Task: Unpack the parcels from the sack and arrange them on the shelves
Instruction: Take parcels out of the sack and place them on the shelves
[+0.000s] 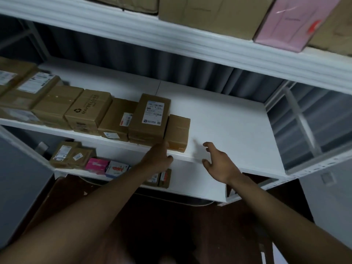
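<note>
A row of brown cardboard parcels stands along the front of the white middle shelf. The last in the row is a small plain brown parcel, next to a taller labelled parcel. My left hand is at the shelf's front edge, its fingertips touching the lower front corner of the small parcel. My right hand hovers over the shelf edge just right of that parcel, fingers spread and loosely curled, holding nothing. The sack is not in view.
The top shelf holds large brown boxes and a pink box. The lower shelf carries small brown, pink and white parcels at its left. A white frame upright bounds the right side. Dark floor lies below.
</note>
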